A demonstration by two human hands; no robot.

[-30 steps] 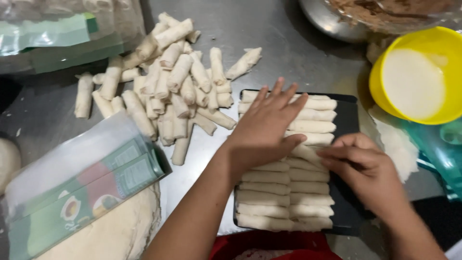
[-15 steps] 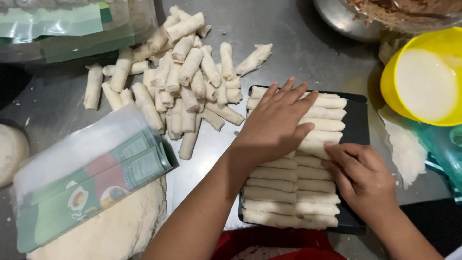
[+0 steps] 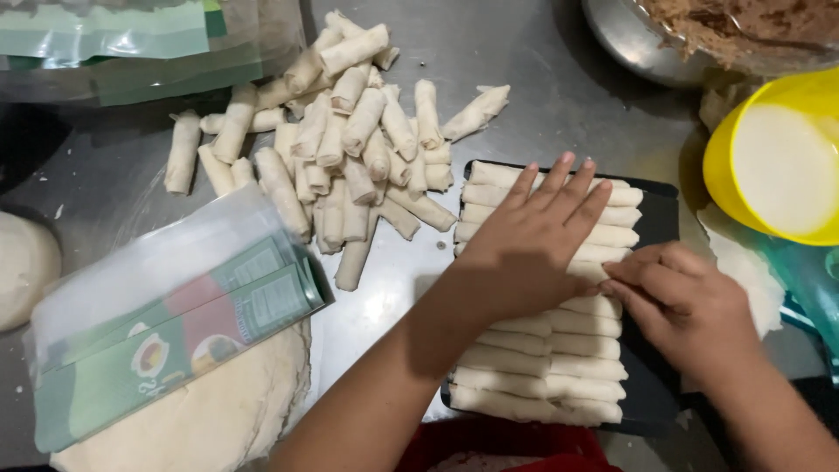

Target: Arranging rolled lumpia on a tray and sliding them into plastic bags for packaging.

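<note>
A black tray (image 3: 657, 218) lies on the steel table, filled with a row of pale uncooked spring rolls (image 3: 542, 363). My left hand (image 3: 533, 245) rests flat on the rolls in the upper half of the tray, fingers spread toward the far edge. My right hand (image 3: 686, 306) sits at the tray's right side, fingers curled against the ends of the rolls in the middle of the row. Neither hand grips anything.
A loose heap of spring rolls (image 3: 350, 140) lies left of the tray. A plastic wrapper packet (image 3: 175, 323) rests on a stack of round wrappers (image 3: 218, 411). A yellow bowl (image 3: 778, 166) and a metal bowl of filling (image 3: 699, 35) stand at the right.
My left hand has slid a little toward the tray's far right, staying flat on the rolls. My right hand stays pressed against the roll ends. The view has shifted slightly.
</note>
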